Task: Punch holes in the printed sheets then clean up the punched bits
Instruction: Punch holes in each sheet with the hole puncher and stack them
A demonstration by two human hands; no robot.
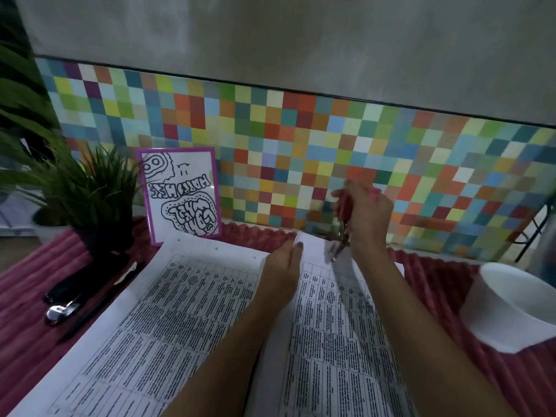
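Tiled wall (301,139) behind, pink cloth (30,326) over table. Left sheet (168,320) already holed along far edge, laid aside. Left hand (285,260) pinches far corner of right sheet (331,341), steadying edge for punch (342,236). Right hand (367,212) wrapped round punch's pink handles, head at sheet's far edge, probably lining up next hole. Bowl (487,320) at right within reach, likely for bits.

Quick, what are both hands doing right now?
Left hand: pinches the top edge of the right printed sheet.
Right hand: grips the pink hole punch.
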